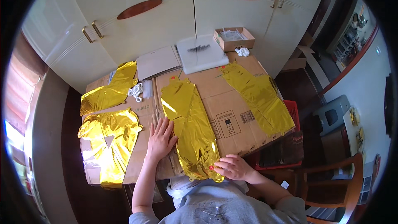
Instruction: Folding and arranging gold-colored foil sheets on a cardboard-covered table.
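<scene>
A flat gold foil balloon (188,124) lies lengthwise in front of me on a cardboard sheet. My left hand (161,139) rests flat beside its left edge, fingers spread and fingertips touching or nearly touching the foil. At the balloon's near right corner, my right hand (232,166) has its fingers bent together on the foil edge, next to a small red round spot (211,168). Another red spot (173,78) shows by the balloon's far end. More flat gold balloons lie around: one at the right (261,99), one at the near left (110,141), one at the far left (110,89).
White rings (136,91) and clear strips (147,88) sit left of centre. Grey boards (158,63), a stack of clear plastic bags (202,54) and an open carton (235,39) stand along the cabinet doors. A red crate (291,110) and wooden chair (331,182) are at right.
</scene>
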`<act>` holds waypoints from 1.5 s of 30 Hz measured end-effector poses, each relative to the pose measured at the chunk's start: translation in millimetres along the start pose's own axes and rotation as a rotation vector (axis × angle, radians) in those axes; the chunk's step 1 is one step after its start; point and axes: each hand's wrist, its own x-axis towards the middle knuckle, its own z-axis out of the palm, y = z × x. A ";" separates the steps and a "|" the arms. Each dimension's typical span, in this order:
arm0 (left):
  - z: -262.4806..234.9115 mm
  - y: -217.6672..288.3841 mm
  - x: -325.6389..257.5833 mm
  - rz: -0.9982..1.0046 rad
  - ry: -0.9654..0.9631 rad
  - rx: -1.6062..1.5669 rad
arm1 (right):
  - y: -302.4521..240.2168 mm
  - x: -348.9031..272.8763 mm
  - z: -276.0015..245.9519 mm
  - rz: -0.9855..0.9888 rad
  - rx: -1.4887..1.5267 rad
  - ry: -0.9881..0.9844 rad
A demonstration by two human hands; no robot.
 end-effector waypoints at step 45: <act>-1.6 -4.5 1.1 -0.035 -0.086 0.047 | 17.4 -1.3 -1.6 -0.026 0.200 0.003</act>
